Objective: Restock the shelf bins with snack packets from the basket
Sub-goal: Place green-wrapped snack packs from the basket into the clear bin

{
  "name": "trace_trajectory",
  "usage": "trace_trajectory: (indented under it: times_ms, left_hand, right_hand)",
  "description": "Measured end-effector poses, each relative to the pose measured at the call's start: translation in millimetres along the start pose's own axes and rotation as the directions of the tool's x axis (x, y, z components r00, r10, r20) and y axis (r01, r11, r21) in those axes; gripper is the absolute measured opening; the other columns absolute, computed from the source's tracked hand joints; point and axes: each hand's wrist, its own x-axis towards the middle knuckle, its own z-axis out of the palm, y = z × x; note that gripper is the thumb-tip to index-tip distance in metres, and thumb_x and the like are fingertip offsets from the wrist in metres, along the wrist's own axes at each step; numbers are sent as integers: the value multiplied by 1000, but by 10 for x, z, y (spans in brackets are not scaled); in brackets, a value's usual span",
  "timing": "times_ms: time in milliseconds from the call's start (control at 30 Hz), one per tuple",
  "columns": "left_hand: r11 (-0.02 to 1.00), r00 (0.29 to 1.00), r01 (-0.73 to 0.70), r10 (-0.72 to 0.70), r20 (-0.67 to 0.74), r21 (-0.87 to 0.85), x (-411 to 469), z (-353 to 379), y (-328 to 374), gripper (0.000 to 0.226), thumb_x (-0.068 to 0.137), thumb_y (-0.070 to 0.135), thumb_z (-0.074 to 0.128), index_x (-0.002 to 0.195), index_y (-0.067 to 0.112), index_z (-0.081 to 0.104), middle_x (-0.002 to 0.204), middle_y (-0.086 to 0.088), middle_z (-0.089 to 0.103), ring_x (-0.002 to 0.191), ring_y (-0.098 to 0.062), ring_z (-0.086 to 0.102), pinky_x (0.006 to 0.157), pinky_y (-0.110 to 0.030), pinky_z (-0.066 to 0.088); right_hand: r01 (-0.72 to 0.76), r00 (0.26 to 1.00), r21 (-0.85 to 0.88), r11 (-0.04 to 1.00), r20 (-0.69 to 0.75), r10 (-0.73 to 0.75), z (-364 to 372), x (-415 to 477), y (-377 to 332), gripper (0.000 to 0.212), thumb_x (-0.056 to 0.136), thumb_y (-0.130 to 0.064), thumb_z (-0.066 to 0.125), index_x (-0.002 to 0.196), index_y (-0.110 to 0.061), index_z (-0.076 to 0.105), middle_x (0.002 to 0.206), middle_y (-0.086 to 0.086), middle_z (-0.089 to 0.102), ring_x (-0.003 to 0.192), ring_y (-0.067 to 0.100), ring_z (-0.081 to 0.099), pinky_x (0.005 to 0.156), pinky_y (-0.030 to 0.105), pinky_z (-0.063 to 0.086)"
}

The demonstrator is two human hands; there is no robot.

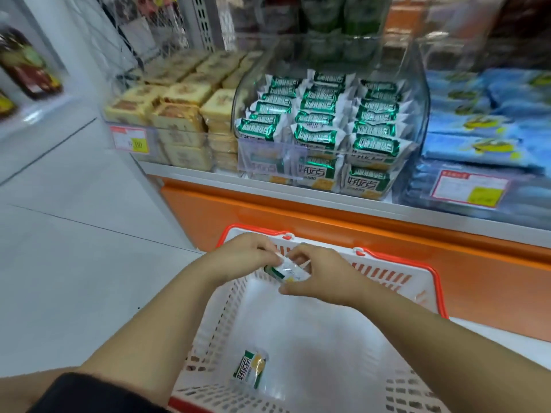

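nearest us, one green-and-white snack packet (250,372) lies alone on the floor of the white basket (387,278) with its red rim. farther in, over the basket's far end, our left hand (247,256) and right hand (322,272) meet on a second packet (287,271), each pinching an end of it with curled fingers. beyond, on the shelf (193,175) above an orange base (268,213), we see a clear bin (417,93) packed with rows of the same green packets. a bin of yellow cakes (179,108) stands to its left, blue packets (489,126) to its right.
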Motion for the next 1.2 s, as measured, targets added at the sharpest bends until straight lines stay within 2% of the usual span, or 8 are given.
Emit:
trace_trajectory:
  times_ms: [167,267,367,533,700,800,1033,1200]
  left_hand:
    - [967,968,-225,208,-138,-120,-349,-209,630,5,85,29,72,80,26,73,93,6,73,90,-15,68,83,-41,52]
    - [916,924,-363,330,-196,-169,-559,-334,901,11,89,32,71,100,27,71,94,16,72,88,1,66,80,-21,48]
    - [880,870,-459,416,-266,-125,-674,-444,1075,38,82,41,77,117,32,65,118,14,68,111,-4,63,97,-32,50]
    - [838,783,-537,539,-310,100,-729,-544,1524,35,89,34,72,122,38,62,110,16,69,91,-4,67,85,-34,58]
    - [792,704,-502,608,-368,347,-444,-599,2026,30,93,34,67,123,33,64,104,18,68,74,4,59,64,-13,46]
    - [815,677,-425,575,-459,394,-147,-653,2204,29,96,34,63,124,31,61,103,13,61,67,3,51,54,-7,37]
    - [823,595,-345,564,-573,452,702,-820,2658,38,94,27,66,131,22,61,94,-5,70,61,-15,57,60,-27,48]
    - [788,726,-209,522,-449,579,1283,-864,2962,41,96,26,63,136,20,56,130,-9,64,102,-25,66,88,-32,50]
  right_hand:
    - [151,965,-7,988,-217,-149,-574,-283,-473,27,76,-38,81,94,-31,62,84,-12,65,70,2,58,60,21,45]
    - [195,945,22,981,-272,-182,-908,-461,-673,25,79,-34,79,99,-29,65,90,-9,67,79,7,61,69,28,48]
    - [236,922,84,968,-334,-195,-1233,-610,-795,25,81,-33,78,102,-25,66,98,-6,70,90,11,65,86,38,51]
    - [307,896,149,940,-378,-232,-1729,-709,-904,26,83,-31,77,105,-22,68,106,-8,73,100,9,67,94,43,53]
    - [298,851,47,953,-465,-243,-2276,-648,-817,30,87,-36,73,114,-26,66,107,-12,72,99,3,67,95,35,53]
    - [88,827,-148,985,-540,-155,-2558,-550,-626,44,95,-42,60,134,-23,57,134,-6,60,119,11,58,102,31,45]
    - [-50,893,-321,946,-439,-102,-2728,-359,-495,44,102,-38,50,142,-22,51,152,-4,43,134,17,46,109,33,39]
    - [0,887,-301,954,-441,-139,-2819,-290,-458,41,100,-37,53,138,-23,56,148,-6,49,133,14,47,105,28,38]
